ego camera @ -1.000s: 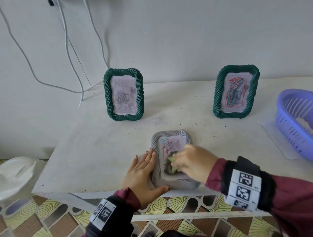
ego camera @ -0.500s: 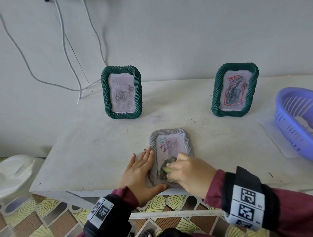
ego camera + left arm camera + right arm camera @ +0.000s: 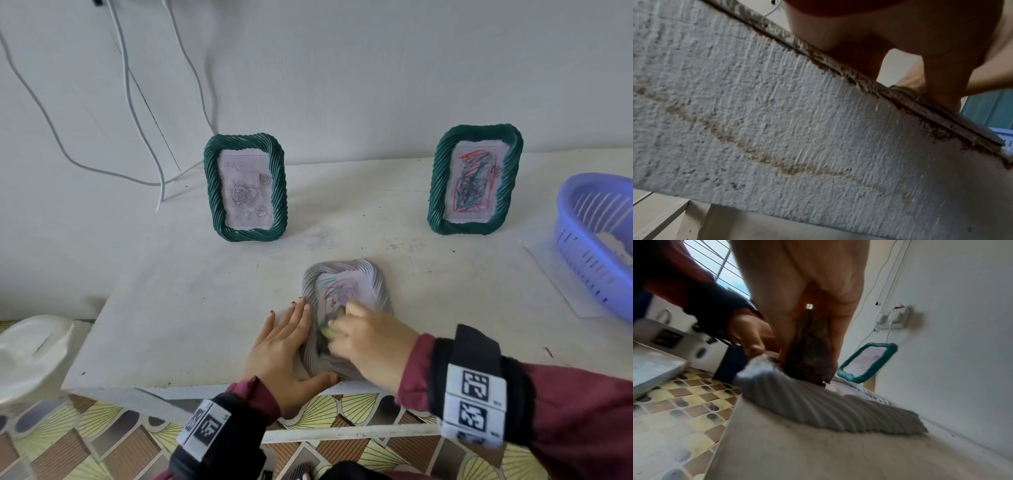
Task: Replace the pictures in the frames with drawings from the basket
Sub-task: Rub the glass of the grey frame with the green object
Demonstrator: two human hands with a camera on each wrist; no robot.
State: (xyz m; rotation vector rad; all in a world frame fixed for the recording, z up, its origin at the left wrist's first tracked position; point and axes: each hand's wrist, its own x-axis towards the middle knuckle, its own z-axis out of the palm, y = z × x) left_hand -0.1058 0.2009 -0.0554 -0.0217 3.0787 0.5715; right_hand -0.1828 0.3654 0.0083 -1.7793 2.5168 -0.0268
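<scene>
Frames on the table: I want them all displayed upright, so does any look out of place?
Yes. The grey frame lies flat near the table's front edge, under both hands, while the two green frames stand upright by the wall. A sheet of paper sticks out from under the purple basket.

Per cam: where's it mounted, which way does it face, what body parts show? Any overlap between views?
Head: looks down at the white table; both hands on the flat grey ribbed picture frame.
Left wrist: below the table edge, looking up; left hand on top.
Right wrist: low over the table; right hand pinches a dark cloth.
Head and right wrist share the grey frame and left green rope-pattern frame.
</scene>
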